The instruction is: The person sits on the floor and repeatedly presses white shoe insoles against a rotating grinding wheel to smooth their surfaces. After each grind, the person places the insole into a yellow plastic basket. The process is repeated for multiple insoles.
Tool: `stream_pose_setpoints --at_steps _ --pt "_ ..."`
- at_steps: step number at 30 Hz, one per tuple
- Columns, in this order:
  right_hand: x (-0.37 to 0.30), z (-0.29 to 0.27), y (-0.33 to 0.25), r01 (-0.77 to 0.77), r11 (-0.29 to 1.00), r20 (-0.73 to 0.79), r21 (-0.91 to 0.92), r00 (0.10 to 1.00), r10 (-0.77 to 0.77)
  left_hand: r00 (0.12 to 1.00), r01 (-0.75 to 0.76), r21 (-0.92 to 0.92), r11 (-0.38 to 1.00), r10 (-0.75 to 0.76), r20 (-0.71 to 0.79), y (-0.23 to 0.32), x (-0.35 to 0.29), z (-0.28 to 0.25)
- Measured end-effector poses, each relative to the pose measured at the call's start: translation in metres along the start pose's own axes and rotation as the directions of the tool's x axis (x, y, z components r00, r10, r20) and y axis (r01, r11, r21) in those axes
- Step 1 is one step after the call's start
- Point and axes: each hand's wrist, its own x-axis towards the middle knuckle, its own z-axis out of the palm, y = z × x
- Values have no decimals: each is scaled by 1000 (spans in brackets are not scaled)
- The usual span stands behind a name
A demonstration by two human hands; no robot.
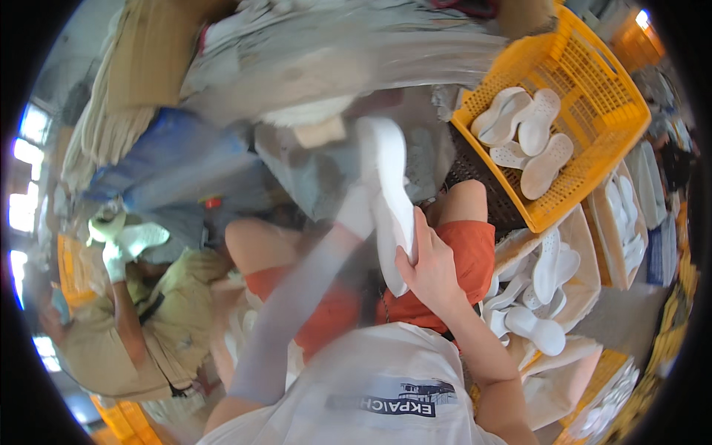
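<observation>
A long white shoe sole point(395, 185) is tilted upright in front of my lap, its lower end close to my orange shorts. My right hand point(429, 263) grips its lower right edge, with the thumb on the near face and the fingers along the side. At the sole's left side is my left hand point(362, 204), in a white glove below a pale arm sleeve. That hand and forearm are smeared by motion, and its fingers blend into the white sole, so its grip does not show.
A yellow crate point(552, 204) at the upper right holds several perforated white soles point(546, 165). More soles point(547, 267) fill a lined container by my right knee. Stacked sheets point(356, 59) lie ahead. On the left, a co-worker's gloved hand point(115, 259) holds a sole point(142, 237).
</observation>
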Motion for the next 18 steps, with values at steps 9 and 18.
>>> stream_pose_setpoints --at_steps 9,18 --pt "90 -18 -46 -66 997 54 -48 996 69 975 -100 474 875 -10 224 -16 40 -34" --pt "-1 36 -24 -113 989 -47 98 992 118 940 -186 101 977 146 309 -9 33 -40"
